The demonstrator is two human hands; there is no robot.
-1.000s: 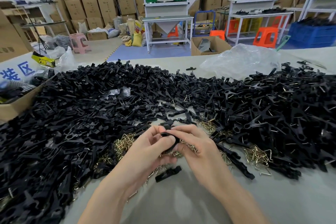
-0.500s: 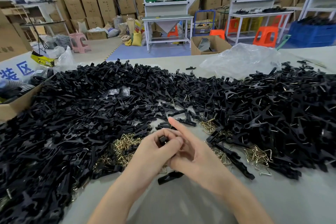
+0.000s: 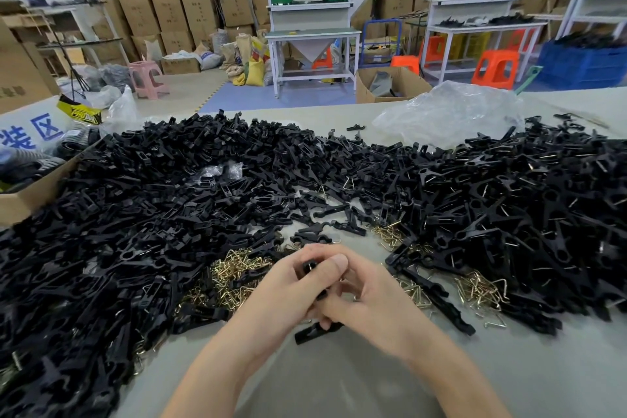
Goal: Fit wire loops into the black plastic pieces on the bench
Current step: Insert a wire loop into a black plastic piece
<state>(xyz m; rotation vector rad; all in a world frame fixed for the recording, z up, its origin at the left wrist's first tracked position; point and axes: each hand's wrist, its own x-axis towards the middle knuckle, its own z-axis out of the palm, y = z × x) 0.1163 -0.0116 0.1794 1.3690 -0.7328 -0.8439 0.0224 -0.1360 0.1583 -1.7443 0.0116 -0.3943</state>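
Above bench point(image 3: 339, 383), hands point(image 3: 291, 295) seemingly enclose black piece point(image 3: 309, 265).

Left hand point(image 3: 288, 285) and right hand point(image 3: 373, 299) clasped together, both gripping a black piece point(image 3: 309, 265), forearms converging

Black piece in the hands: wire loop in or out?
Cannot tell. Left hand and right hand both grip the black piece, hiding any loop.
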